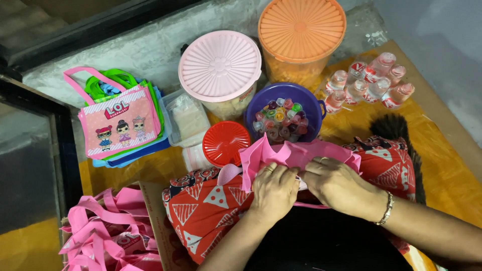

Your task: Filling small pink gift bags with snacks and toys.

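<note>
Gripping pink bag (296, 153) with both hands, low centre of view, on lap over red patterned cloth (211, 206). Left hand (273, 190) closed on bag fabric at 7 o'clock of bag, ring visible; right hand (339, 185) closed on fabric at 5 o'clock, fingers pinching top hem, bracelet on wrist. Likely spreading the mouth, hence a hand at each side. Bag's far edge overlapping or just short of purple bowl (286, 118) of coloured jelly cups at 12 o'clock; cannot tell which. Red lid (226, 143) just beside bag at 10 o'clock. Pink tub (221, 70) and orange tub (301, 35) farther out at 11 and 12 o'clock, lids on. Small bottles (369, 83) at 1 o'clock, well apart. Printed bags (120, 123) stacked at 9 o'clock; more pink bags (108, 231) heaped in box at 8 o'clock. Open room mainly on yellow mat (452, 175) at 3 o'clock; front crowded with containers.
</note>
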